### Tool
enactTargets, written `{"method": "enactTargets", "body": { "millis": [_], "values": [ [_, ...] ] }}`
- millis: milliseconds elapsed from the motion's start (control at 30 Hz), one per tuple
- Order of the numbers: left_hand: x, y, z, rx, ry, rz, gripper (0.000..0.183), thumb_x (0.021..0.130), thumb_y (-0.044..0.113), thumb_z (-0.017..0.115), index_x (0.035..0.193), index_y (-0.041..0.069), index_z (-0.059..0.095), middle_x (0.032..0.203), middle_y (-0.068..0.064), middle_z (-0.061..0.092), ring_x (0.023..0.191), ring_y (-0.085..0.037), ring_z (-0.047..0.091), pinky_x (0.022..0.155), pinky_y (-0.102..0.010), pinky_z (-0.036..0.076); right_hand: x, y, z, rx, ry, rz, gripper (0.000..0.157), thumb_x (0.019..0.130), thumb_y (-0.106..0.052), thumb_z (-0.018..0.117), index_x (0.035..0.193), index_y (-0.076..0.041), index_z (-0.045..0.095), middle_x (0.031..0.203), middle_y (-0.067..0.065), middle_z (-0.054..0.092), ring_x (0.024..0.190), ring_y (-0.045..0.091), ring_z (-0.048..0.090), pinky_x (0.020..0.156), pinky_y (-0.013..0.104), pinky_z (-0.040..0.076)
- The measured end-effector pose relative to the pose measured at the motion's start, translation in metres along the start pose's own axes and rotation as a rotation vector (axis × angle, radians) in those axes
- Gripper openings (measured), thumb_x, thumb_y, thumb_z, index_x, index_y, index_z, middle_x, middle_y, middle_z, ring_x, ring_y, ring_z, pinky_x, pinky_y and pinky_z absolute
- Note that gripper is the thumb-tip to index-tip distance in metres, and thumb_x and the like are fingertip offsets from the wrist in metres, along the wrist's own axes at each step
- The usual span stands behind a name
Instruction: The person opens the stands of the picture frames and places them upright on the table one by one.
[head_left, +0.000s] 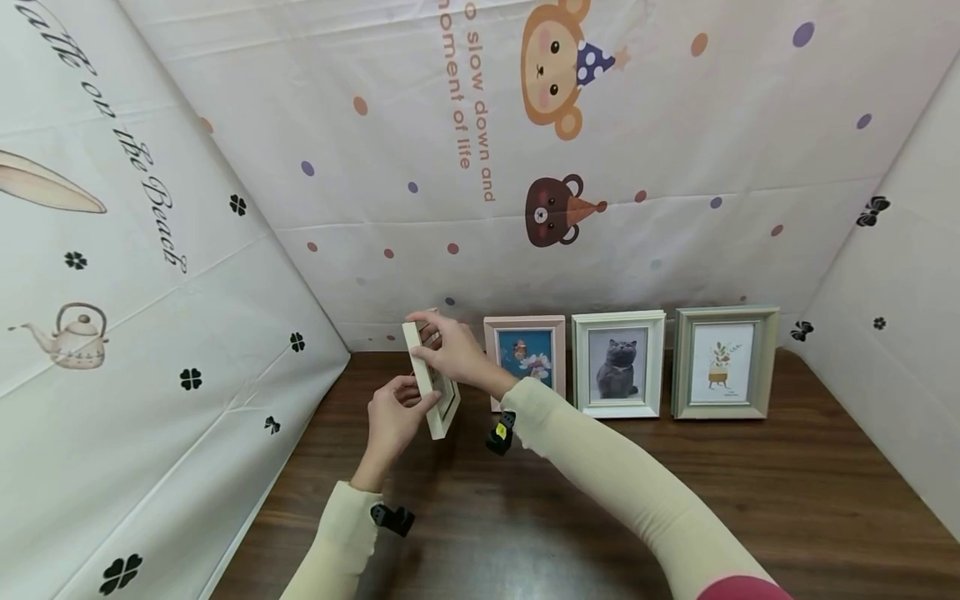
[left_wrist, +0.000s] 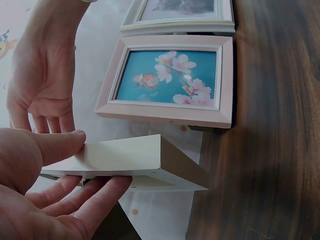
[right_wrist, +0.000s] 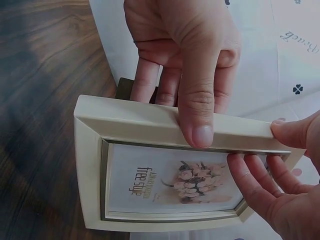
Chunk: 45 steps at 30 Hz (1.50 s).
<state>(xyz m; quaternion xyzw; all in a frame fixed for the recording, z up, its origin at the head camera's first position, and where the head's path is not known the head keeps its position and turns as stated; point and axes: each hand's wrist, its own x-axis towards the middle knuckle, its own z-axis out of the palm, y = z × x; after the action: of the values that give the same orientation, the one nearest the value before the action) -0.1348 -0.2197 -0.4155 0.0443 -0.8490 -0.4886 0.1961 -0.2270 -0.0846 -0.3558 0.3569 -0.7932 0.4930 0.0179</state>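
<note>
Both hands hold a cream picture frame turned nearly edge-on at the left of the row in the head view. My left hand grips its near side, thumb on the front and fingers behind, as the right wrist view shows. Higher up, my right hand pinches the frame between thumb and fingers. In the right wrist view the frame's front shows a flower print with "free style" lettering. A dark support sticks out behind it. Beside the hands stands a pink picture frame with blossoms on blue.
To the right, a white frame with a grey cat and a grey-beige frame with a potted plant stand upright in a row. All are on a dark wooden tabletop. Printed cloth walls rise behind and at both sides.
</note>
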Motion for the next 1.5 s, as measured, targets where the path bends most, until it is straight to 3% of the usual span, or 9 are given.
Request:
{"method": "enactTargets", "body": {
  "millis": [233,433,567,767,867,933,1033,1300,1500],
  "values": [
    [0.001,-0.004,0.002,0.006,0.008,-0.007,0.034,0.084,0.014,0.087,0.112,0.002,0.072,0.102,-0.016,0.077,0.092,-0.029,0.076,0.078,-0.041,0.062,0.000,0.004,0.000,0.020,-0.013,-0.004,0.049,0.099,-0.014,0.071,0.145,-0.023,0.057,0.110,0.006,0.067,0.085,0.015,0.069,0.070,0.028,0.058],
    [0.002,-0.005,0.001,-0.001,0.022,-0.023,0.033,0.086,0.010,0.085,0.113,-0.001,0.070,0.102,-0.019,0.076,0.094,-0.032,0.076,0.079,-0.043,0.061,-0.002,0.018,-0.002,0.117,-0.023,-0.020,0.051,0.105,-0.017,0.062,0.153,-0.023,0.048,0.119,0.012,0.066,0.089,0.029,0.070,0.074,0.036,0.061],
    [0.003,-0.006,-0.003,-0.031,0.019,-0.060,0.033,0.088,0.010,0.083,0.115,-0.002,0.069,0.105,-0.021,0.076,0.099,-0.035,0.075,0.082,-0.044,0.061,-0.004,0.031,-0.003,-0.015,-0.028,0.053,0.055,0.107,-0.022,0.058,0.159,-0.021,0.038,0.130,0.014,0.065,0.095,0.030,0.069,0.073,0.038,0.058],
    [0.005,-0.011,-0.011,-0.059,0.018,-0.096,0.033,0.090,0.004,0.079,0.120,-0.004,0.068,0.108,-0.024,0.075,0.105,-0.037,0.072,0.085,-0.045,0.060,-0.011,0.042,0.000,-0.175,-0.117,0.198,0.067,0.106,-0.020,0.059,0.163,-0.009,0.025,0.141,0.022,0.059,0.111,0.033,0.068,0.090,0.047,0.057],
    [0.006,-0.014,-0.014,-0.078,0.028,-0.104,0.032,0.091,-0.001,0.076,0.121,-0.006,0.067,0.110,-0.026,0.073,0.106,-0.038,0.071,0.085,-0.044,0.060,-0.016,0.045,0.001,-0.204,-0.122,0.251,0.070,0.107,-0.020,0.057,0.164,-0.007,0.018,0.114,0.020,0.071,0.081,0.025,0.071,0.077,0.041,0.058],
    [0.007,-0.017,-0.016,-0.105,0.036,-0.118,0.032,0.091,-0.004,0.074,0.122,-0.007,0.067,0.112,-0.027,0.072,0.107,-0.037,0.071,0.085,-0.043,0.060,-0.019,0.047,0.002,-0.219,-0.112,0.282,0.071,0.107,-0.020,0.056,0.164,-0.006,0.016,0.090,0.017,0.072,0.058,0.019,0.063,0.063,0.036,0.053],
    [0.009,-0.020,-0.020,-0.131,0.043,-0.140,0.031,0.092,-0.005,0.072,0.123,-0.007,0.066,0.113,-0.026,0.072,0.106,-0.033,0.072,0.083,-0.036,0.060,-0.022,0.050,0.004,-0.212,-0.074,0.314,0.070,0.108,-0.020,0.055,0.164,-0.006,0.016,0.069,0.015,0.065,0.045,0.016,0.048,0.051,0.033,0.042],
    [0.014,-0.027,-0.026,-0.220,0.021,-0.120,0.030,0.096,-0.010,0.063,0.126,-0.010,0.064,0.116,-0.029,0.070,0.099,-0.024,0.070,0.074,-0.015,0.053,-0.025,0.058,0.008,-0.267,0.056,0.270,0.052,0.106,-0.021,0.058,0.153,-0.004,0.044,0.112,0.015,0.073,0.091,0.024,0.071,0.082,0.041,0.057],
    [0.014,-0.029,-0.025,-0.243,0.014,-0.119,0.030,0.096,-0.011,0.061,0.126,-0.011,0.062,0.117,-0.031,0.069,0.097,-0.021,0.069,0.073,-0.014,0.053,-0.027,0.059,0.009,-0.267,0.051,0.293,0.052,0.106,-0.025,0.059,0.153,-0.006,0.045,0.113,0.014,0.072,0.093,0.024,0.070,0.084,0.042,0.056]
  ]
}}
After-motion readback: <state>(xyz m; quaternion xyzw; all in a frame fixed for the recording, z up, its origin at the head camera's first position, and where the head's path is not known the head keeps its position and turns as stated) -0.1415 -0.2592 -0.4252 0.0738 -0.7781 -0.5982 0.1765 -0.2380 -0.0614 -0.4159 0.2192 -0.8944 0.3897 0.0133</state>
